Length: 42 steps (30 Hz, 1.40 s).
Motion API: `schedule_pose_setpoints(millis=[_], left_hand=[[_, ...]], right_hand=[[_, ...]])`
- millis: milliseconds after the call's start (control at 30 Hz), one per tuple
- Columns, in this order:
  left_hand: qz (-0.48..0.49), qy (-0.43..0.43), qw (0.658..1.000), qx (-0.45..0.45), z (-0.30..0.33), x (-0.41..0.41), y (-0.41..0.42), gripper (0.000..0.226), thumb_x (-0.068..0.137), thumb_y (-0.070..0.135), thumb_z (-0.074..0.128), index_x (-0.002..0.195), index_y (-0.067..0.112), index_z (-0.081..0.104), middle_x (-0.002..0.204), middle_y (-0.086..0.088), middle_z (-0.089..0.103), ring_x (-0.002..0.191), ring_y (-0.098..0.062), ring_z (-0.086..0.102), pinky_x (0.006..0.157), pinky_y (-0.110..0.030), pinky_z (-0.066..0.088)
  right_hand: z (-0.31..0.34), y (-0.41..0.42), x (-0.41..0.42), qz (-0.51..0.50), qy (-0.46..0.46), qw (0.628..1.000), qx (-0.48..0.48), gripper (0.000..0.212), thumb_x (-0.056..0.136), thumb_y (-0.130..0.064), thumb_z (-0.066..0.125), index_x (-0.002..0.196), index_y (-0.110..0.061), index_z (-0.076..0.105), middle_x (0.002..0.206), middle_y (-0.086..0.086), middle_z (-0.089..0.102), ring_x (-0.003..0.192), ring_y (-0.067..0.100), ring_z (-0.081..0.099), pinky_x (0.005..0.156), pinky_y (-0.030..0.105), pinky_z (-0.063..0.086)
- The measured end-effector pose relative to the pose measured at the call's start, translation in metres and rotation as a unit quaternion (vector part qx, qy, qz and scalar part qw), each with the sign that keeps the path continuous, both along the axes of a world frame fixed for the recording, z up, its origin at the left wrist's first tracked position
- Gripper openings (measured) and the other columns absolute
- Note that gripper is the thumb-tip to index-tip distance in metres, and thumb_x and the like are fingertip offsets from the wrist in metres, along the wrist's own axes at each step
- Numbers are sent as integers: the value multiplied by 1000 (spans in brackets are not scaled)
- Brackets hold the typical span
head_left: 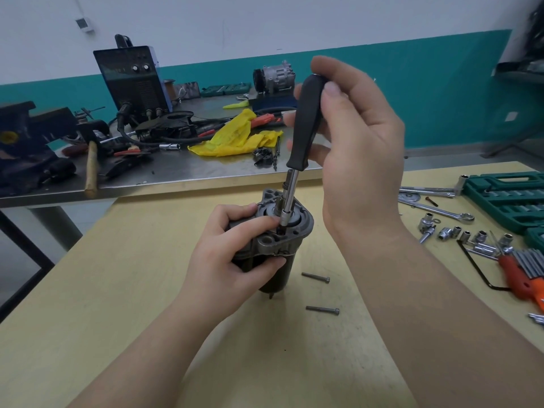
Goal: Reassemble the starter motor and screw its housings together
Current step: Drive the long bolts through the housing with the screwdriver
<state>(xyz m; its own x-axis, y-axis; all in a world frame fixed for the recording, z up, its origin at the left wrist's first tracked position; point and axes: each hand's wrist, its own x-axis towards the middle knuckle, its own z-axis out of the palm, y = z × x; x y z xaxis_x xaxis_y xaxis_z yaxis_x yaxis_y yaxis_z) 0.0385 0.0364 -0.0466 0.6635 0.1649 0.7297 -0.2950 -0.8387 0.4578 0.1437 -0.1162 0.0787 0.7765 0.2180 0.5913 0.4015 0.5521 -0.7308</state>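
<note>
The left hand (235, 254) wraps its fingers and thumb round the starter motor (275, 245), which stands on end near the middle of the wooden table (147, 290), probably so that the grey end housing faces up and the body cannot turn under the tool. At about one o'clock from it, the right hand (353, 136) pinches the black handle of the screwdriver (306, 125), held nearly upright so its socket tip sits on a screw in the housing (apparently to drive it down). Two loose bolts (316, 277) lie at four o'clock of the motor, likely waiting their turn. No readable writing or brand shows anywhere.
</note>
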Motion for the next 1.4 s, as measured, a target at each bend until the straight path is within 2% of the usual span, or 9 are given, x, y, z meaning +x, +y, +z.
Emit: schedule_pose_setpoints(millis=[267, 400, 533, 733, 833, 933, 1167, 1267, 1400], left_hand=[[0, 2, 1000, 1, 0, 0, 0, 57, 78, 40, 85, 132, 42, 67, 138, 19, 49, 140, -15, 53, 112, -18, 44], [-3, 2, 1000, 0, 0, 0, 0, 56, 78, 40, 85, 132, 42, 67, 139, 20, 49, 141, -15, 53, 112, -18, 44], [-2, 3, 1000, -2, 0, -1, 0, 57, 78, 39, 85, 132, 42, 67, 138, 21, 50, 141, -14, 53, 112, -19, 45], [0, 6, 1000, -4, 2, -1, -2, 55, 79, 40, 84, 131, 42, 67, 138, 19, 50, 141, -14, 52, 112, -20, 45], [0, 4, 1000, -5, 1, -1, -2, 55, 78, 39, 84, 131, 41, 68, 137, 17, 51, 141, -14, 53, 112, -20, 45], [-4, 1, 1000, -6, 0, 0, -1, 56, 78, 38, 85, 131, 42, 67, 138, 19, 50, 141, -14, 53, 112, -20, 45], [-3, -3, 1000, -2, -1, 1, 0, 56, 79, 40, 85, 132, 42, 67, 138, 20, 50, 141, -15, 54, 112, -21, 45], [-3, -6, 1000, 2, 0, 1, 0, 56, 79, 39, 85, 132, 42, 67, 138, 22, 49, 141, -12, 53, 113, -19, 44], [-2, -7, 1000, 2, 0, 1, 0, 57, 78, 39, 85, 132, 42, 67, 138, 22, 49, 141, -13, 54, 111, -17, 44]], right_hand=[[2, 2, 0, -53, -29, 998, -24, 21, 101, -15, 72, 118, -27, 69, 93, -10, 71, 85, 10, 66, 84, 54, 63], [0, 1, 0, 2, 9, 1000, -4, 24, 109, -20, 56, 126, -21, 72, 114, 4, 76, 109, 25, 72, 95, 63, 60], [0, 1, -1, -2, -5, 1000, -15, 25, 110, -13, 56, 129, -23, 68, 103, 12, 73, 93, 36, 72, 80, 56, 65], [1, 4, 0, -23, -22, 999, -17, 23, 105, -15, 68, 126, -23, 71, 97, -7, 71, 88, 22, 67, 80, 59, 62], [-1, 3, 0, 6, 10, 1000, 0, 26, 109, -18, 57, 129, -19, 73, 116, 5, 76, 112, 30, 71, 96, 64, 58], [-1, 2, 0, 15, 3, 1000, -11, 27, 111, -13, 52, 130, -22, 70, 113, 18, 73, 97, 33, 74, 86, 63, 62], [-1, 5, -1, -36, -33, 999, -24, 25, 104, -17, 68, 127, -26, 69, 97, -8, 70, 90, 17, 67, 82, 55, 64], [-2, 5, 0, -3, 2, 1000, -5, 27, 109, -17, 56, 133, -20, 69, 115, 4, 74, 111, 30, 71, 96, 62, 60], [-2, 3, -2, 2, -1, 1000, -12, 30, 113, -12, 51, 137, -23, 64, 114, 15, 73, 90, 30, 75, 82, 51, 66]])
